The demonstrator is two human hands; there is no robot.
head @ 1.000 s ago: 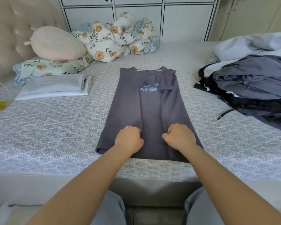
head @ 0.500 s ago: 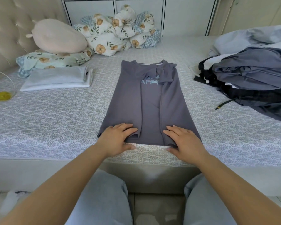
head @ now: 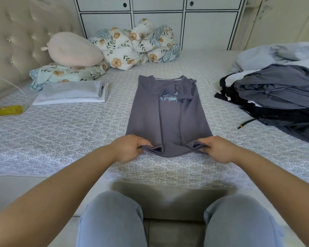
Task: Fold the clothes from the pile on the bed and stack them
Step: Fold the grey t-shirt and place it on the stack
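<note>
On the bed (head: pixel 64 132), far left, lies one folded pale stack (head: pixel 73 92). At centre one grey shirt (head: pixel 168 118) lies with sides folded in; the left hand (head: pixel 128 148) and right hand (head: pixel 219 148) each pinch a hem corner. Right, one unfolded pile (head: pixel 278 93) runs out of frame, its garments uncountable.

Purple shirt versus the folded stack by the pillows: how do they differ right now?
The purple shirt lies long, sides folded in, its hem pinched by the left hand and right hand; the folded stack is compact and untouched. The shirt is dark with pale lettering; the stack is plain light grey and white. Both lie flat on the bed.
</note>
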